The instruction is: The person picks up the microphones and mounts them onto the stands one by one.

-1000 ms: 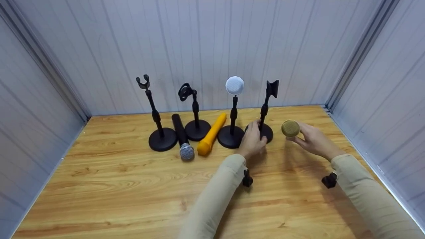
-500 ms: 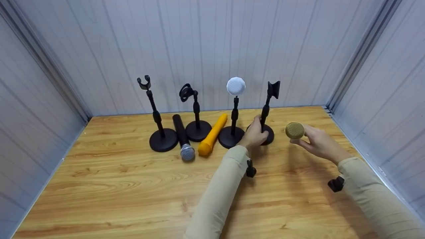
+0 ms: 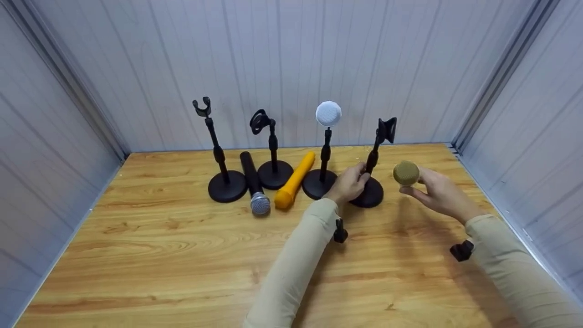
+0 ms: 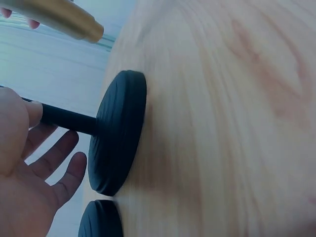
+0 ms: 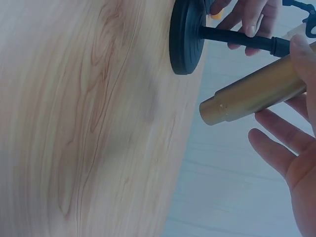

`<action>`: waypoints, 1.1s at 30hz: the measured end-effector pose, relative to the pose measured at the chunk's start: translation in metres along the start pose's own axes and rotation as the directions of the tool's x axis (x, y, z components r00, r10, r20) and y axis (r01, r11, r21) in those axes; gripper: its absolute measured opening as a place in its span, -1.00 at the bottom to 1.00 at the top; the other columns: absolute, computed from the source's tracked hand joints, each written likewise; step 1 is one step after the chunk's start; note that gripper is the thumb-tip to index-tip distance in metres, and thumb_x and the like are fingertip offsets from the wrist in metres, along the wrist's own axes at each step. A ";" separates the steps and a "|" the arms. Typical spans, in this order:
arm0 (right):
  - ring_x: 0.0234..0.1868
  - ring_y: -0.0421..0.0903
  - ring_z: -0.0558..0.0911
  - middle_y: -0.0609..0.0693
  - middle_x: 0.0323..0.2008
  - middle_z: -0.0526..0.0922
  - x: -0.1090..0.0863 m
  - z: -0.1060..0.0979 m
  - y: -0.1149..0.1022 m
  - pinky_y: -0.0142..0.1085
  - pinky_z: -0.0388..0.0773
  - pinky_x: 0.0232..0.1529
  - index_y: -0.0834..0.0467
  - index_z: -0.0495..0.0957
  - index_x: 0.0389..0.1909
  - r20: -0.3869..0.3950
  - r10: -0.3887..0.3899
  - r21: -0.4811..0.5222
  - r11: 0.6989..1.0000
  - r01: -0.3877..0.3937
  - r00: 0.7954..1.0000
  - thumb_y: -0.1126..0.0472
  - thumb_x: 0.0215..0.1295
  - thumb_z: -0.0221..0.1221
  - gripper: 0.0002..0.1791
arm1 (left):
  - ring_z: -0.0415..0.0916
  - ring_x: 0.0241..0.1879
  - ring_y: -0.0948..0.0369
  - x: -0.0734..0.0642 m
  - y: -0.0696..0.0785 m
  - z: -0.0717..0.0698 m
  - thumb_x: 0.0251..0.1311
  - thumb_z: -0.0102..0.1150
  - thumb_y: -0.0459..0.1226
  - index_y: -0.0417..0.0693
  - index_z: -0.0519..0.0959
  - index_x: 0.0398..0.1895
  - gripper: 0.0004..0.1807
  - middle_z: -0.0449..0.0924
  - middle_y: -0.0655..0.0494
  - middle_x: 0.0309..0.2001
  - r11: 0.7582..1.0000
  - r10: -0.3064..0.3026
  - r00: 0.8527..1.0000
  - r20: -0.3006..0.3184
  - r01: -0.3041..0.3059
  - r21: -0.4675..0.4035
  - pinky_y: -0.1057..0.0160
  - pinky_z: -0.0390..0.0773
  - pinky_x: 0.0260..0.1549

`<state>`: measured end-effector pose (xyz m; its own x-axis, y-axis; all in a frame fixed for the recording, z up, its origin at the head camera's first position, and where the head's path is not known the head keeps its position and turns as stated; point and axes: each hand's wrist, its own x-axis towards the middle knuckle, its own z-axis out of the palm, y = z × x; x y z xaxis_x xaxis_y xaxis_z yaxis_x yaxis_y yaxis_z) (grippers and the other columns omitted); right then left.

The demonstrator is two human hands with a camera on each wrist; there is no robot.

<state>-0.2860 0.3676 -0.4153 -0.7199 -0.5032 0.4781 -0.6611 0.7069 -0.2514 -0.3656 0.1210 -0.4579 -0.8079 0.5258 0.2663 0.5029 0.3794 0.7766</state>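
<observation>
My left hand (image 3: 348,184) pinches the pole of the rightmost black microphone stand (image 3: 370,195) between thumb and fingers, low above its round base. In the left wrist view that base (image 4: 118,133) shows edge-on at the wood, two of the fingers standing off the pole. The stand's cradle-shaped clip (image 3: 387,130) holds nothing. To its right, my right hand (image 3: 439,193) grips a gold microphone (image 3: 406,173) above the table, its mesh head toward the head camera. The right wrist view shows the gold handle (image 5: 261,91) slanting, its narrower tail end beside the stand's pole.
A white-headed microphone (image 3: 328,113) sits on the neighbouring stand (image 3: 319,184). Further left stand two more stands (image 3: 227,187) with bare clips. A black microphone (image 3: 251,175) and an orange microphone (image 3: 296,180) lie between bases. Ribbed pale walls (image 3: 291,68) enclose the wooden table (image 3: 182,264).
The rightmost stand has come toward me and slightly right in my left hand, its pole leaning a little more. The gold microphone has shifted slightly right with my right hand.
</observation>
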 end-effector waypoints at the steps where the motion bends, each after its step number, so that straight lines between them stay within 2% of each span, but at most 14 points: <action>1: 0.02 0.13 0.69 0.11 0.01 0.68 0.001 0.000 -0.001 0.04 0.67 -0.07 0.15 0.49 0.25 0.003 0.007 0.013 1.000 -0.007 1.000 0.25 0.28 0.40 -0.47 | 0.57 0.00 0.20 -0.001 0.000 -0.001 0.60 -0.14 -0.28 -0.21 0.49 0.26 -0.66 0.62 -0.03 0.04 1.000 0.009 1.000 0.009 -0.009 -0.006 0.33 0.53 -0.05; 5: 0.01 0.19 0.68 0.19 0.02 0.63 0.004 0.000 -0.007 0.03 0.68 -0.08 0.18 0.41 0.30 0.002 0.037 0.063 0.997 -0.037 0.999 0.27 0.34 0.34 -0.45 | 0.58 -0.05 0.24 -0.009 -0.001 -0.003 0.61 -0.14 -0.27 -0.20 0.49 0.24 -0.67 0.63 -0.01 0.01 0.999 0.031 0.999 0.038 -0.031 -0.006 0.36 0.52 -0.09; 9: 0.01 0.14 0.66 0.17 0.03 0.60 0.006 -0.001 -0.014 0.04 0.65 -0.03 0.20 0.38 0.32 -0.013 0.057 0.134 0.990 -0.055 0.998 0.34 0.36 0.30 -0.45 | 0.58 -0.08 0.24 -0.019 0.000 -0.006 0.59 -0.09 -0.25 -0.17 0.50 0.20 -0.70 0.63 0.02 -0.02 0.998 0.055 0.996 0.065 -0.055 -0.003 0.37 0.53 -0.11; 15: 0.04 0.10 0.66 0.08 0.04 0.59 0.005 -0.004 -0.027 0.00 0.65 -0.03 0.20 0.35 0.36 -0.056 0.069 0.184 0.981 -0.058 0.996 0.40 0.33 0.31 -0.40 | 0.58 0.05 0.28 -0.035 0.002 -0.011 0.57 -0.03 -0.23 -0.17 0.51 0.16 -0.73 0.61 0.05 0.03 0.994 0.104 0.989 0.102 -0.101 -0.032 0.43 0.53 0.00; 20: 0.04 0.08 0.66 0.04 0.04 0.60 0.007 -0.006 -0.046 -0.04 0.68 -0.07 0.20 0.33 0.39 -0.069 0.081 0.235 0.970 -0.063 0.994 0.43 0.34 0.28 -0.37 | 0.58 0.06 0.33 -0.051 0.002 -0.014 0.54 0.04 -0.21 -0.09 0.53 0.12 -0.77 0.64 0.09 0.04 0.993 0.120 0.988 0.095 -0.118 -0.025 0.45 0.51 0.01; 24: 0.01 0.03 0.67 0.02 0.04 0.60 0.007 -0.008 -0.067 -0.23 0.70 -0.12 0.25 0.33 0.36 -0.074 0.095 0.268 0.961 -0.072 0.993 0.44 0.36 0.25 -0.42 | 0.58 0.03 0.36 -0.067 0.002 -0.019 0.53 0.06 -0.18 -0.05 0.54 0.12 -0.77 0.65 0.13 0.04 0.993 0.117 0.989 0.085 -0.119 0.008 0.45 0.51 0.00; 27: -0.02 -0.02 0.67 0.01 0.02 0.61 0.009 -0.010 -0.083 -0.36 0.67 -0.14 0.29 0.37 0.31 -0.095 0.077 0.283 0.958 -0.047 0.992 0.47 0.32 0.27 -0.45 | 0.59 -0.01 0.36 -0.078 0.002 -0.024 0.52 0.08 -0.17 -0.04 0.54 0.10 -0.77 0.66 0.14 0.01 0.992 0.118 0.990 0.071 -0.121 0.037 0.43 0.52 -0.02; 33: -0.04 -0.06 0.68 0.00 0.01 0.61 0.015 -0.011 -0.106 -0.35 0.68 -0.15 0.28 0.38 0.31 -0.115 0.029 0.332 0.943 0.011 0.993 0.51 0.30 0.27 -0.43 | 0.60 -0.08 0.37 -0.102 0.000 -0.036 0.48 0.15 -0.18 -0.04 0.54 0.02 -0.82 0.67 0.15 -0.07 0.991 0.125 0.992 0.036 -0.127 0.048 0.41 0.57 -0.09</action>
<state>-0.2247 0.2908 -0.3723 -0.7095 -0.4222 0.5643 -0.7018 0.4958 -0.5115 -0.2942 0.0405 -0.4644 -0.7271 0.5962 0.3406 0.6154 0.3459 0.7082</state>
